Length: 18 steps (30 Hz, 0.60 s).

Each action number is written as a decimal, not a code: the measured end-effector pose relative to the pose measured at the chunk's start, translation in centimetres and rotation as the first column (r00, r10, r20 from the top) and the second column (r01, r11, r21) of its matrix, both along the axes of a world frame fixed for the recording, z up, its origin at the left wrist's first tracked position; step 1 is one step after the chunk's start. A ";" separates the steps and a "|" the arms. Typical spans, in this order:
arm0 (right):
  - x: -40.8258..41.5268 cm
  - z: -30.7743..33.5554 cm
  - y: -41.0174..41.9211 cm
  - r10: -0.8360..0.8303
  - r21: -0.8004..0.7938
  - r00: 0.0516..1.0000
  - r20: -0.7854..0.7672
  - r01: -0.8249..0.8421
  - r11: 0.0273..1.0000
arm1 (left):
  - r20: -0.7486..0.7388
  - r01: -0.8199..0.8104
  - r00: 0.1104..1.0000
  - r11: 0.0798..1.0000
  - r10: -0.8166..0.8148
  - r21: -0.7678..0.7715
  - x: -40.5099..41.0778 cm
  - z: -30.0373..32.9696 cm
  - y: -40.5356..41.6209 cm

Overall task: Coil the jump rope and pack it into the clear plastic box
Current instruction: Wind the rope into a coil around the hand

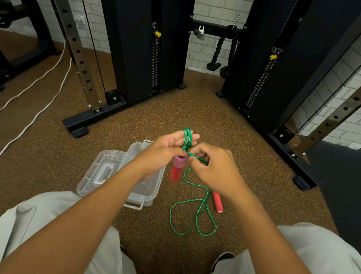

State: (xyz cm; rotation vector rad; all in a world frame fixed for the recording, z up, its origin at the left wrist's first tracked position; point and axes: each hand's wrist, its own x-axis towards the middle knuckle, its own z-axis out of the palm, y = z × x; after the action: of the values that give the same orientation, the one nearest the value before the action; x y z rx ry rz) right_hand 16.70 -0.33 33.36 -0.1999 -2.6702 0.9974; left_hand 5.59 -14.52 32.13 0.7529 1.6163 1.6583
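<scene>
Jump rope [193, 201], green cord with red handles, is partly wound: several turns sit around the straight fingers of the left hand [170, 144], held just above and beyond the clear plastic box [146, 190]. That hand's thumb looks to press the upper handle [178, 168] against the palm, the handle hanging down beside the box's far-right corner. The right hand [211, 168] pinches the cord close to the wraps, feeding the next turn. Loose cord trails to the floor [178, 106] right of the box, ending at the second handle [217, 202]. The risk, as I judge it: the floor loops cross each other (likely to snag), and slack tension could let the turns slide off the fingertips. The box stands open and appears to hold nothing; its lid [102, 169] lies against its left side.
</scene>
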 end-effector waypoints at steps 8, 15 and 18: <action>0.0 1.3 1.4 -0.018 -0.035 0.997 -0.076 0.016 0.999 | -0.096 0.025 0.995 0.999 -0.028 -0.027 0.3 -0.4 0.2; 0.1 1.8 2.4 0.008 -0.102 0.995 -0.103 -0.018 0.995 | -0.111 0.108 0.987 0.991 -0.117 -0.084 0.8 0.1 -0.2; 0.0 1.4 2.5 0.021 -0.104 0.993 -0.113 -0.033 0.994 | -0.103 0.131 0.984 0.985 -0.143 -0.113 1.0 0.3 -0.2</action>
State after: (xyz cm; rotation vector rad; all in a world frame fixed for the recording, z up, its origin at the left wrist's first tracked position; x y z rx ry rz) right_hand 16.69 2.20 34.75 -0.1259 -2.5280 1.1256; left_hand 6.63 -14.77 32.47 0.8950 1.6746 1.4447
